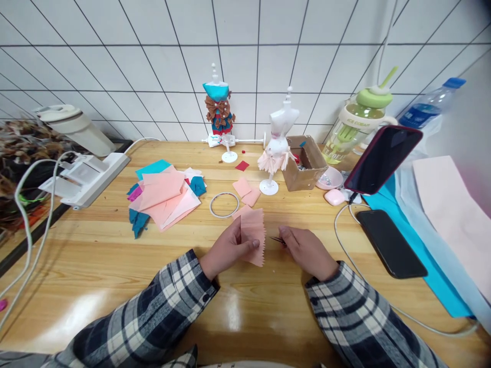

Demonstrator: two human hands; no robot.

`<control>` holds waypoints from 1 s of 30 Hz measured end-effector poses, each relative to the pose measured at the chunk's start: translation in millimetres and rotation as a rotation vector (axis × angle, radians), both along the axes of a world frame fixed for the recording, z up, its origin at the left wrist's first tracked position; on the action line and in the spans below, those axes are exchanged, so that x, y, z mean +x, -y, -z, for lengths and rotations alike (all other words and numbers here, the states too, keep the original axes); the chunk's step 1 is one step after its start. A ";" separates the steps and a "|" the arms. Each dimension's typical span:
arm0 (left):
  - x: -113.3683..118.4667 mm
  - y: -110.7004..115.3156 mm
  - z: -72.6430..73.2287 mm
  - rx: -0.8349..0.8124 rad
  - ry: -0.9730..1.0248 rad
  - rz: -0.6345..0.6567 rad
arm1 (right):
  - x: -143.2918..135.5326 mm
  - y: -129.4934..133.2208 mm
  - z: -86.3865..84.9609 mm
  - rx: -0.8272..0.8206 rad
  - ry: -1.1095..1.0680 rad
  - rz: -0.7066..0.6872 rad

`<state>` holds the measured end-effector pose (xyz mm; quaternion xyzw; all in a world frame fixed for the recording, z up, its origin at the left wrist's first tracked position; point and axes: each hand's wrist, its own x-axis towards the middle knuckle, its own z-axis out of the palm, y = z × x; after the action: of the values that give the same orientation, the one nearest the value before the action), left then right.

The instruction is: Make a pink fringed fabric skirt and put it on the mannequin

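Observation:
Near the middle of the wooden table (245, 296), my left hand (230, 246) pinches a piece of pink paper (253, 227) whose right edge is cut in small zigzags. Just to the right of it, apart from the paper, my right hand (305, 250) is closed on a small dark pointed tool (277, 239), mostly hidden by the fingers. Small pink squares (242, 187) and a white ring (224, 205) lie beyond my left hand. A white mini dress form (284, 120) with a pale pink ruffle stands behind them.
Coloured sheets (164, 197) are piled at left, near a power strip (90, 176) with cables. A second, dressed form (218, 110) stands at the back. A cardboard box (305, 174), green-lidded bottle (356, 122), propped phone (383, 158) and flat phone (392, 244) are at right.

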<state>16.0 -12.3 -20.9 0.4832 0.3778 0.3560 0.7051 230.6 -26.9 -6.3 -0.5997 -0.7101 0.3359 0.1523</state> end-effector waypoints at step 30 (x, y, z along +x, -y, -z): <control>1.4 1.9 3.4 0.063 -0.146 0.068 | -14.3 5.2 -1.3 0.000 0.299 -0.062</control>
<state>17.4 -14.2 -24.3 0.5423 0.4002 0.3072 0.6718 216.3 -32.1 -5.0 -0.6208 -0.7430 0.2476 0.0344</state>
